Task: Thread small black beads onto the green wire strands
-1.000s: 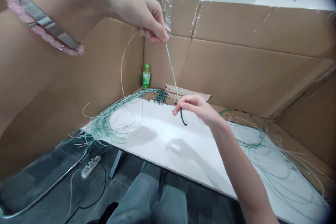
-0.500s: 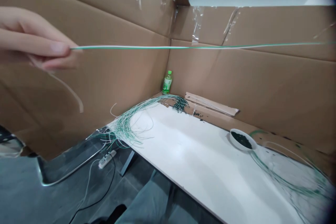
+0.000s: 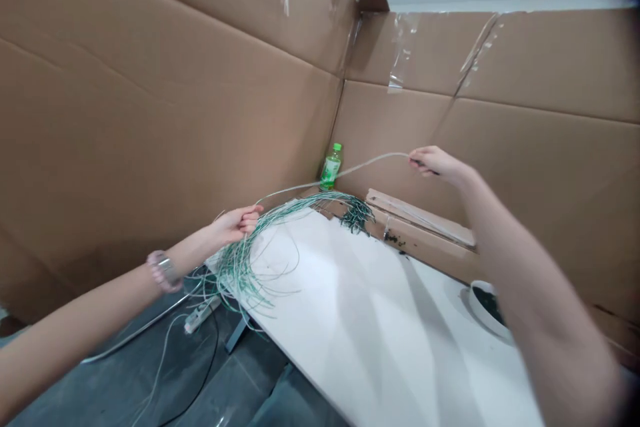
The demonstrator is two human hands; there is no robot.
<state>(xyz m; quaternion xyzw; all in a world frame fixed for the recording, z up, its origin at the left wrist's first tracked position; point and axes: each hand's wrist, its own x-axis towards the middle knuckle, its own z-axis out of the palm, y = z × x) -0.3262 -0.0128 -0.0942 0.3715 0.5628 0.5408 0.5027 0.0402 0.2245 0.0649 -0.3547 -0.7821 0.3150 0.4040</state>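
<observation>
A thin green-and-white wire (image 3: 373, 161) runs in a slack line between my two hands. At its left end my left hand (image 3: 235, 224) grips it with curled fingers, just above a heap of similar wires (image 3: 240, 273) at the table's far-left edge. My right hand (image 3: 434, 161) pinches the other end, raised in front of the back cardboard wall. The heap's dark-tipped ends (image 3: 356, 215) lie bunched at the back of the table.
A green-capped bottle (image 3: 331, 168) stands in the corner of the cardboard walls. Cardboard strips (image 3: 423, 217) lie along the back. A white bowl (image 3: 483, 317) with dark contents is partly behind my right forearm. A power strip (image 3: 201, 315) lies on the floor, below the white table (image 3: 320, 280).
Both hands are now in view over the table's far side, having moved away from me. The wire, stretched straight close to the camera before, now hangs slack over the heap.
</observation>
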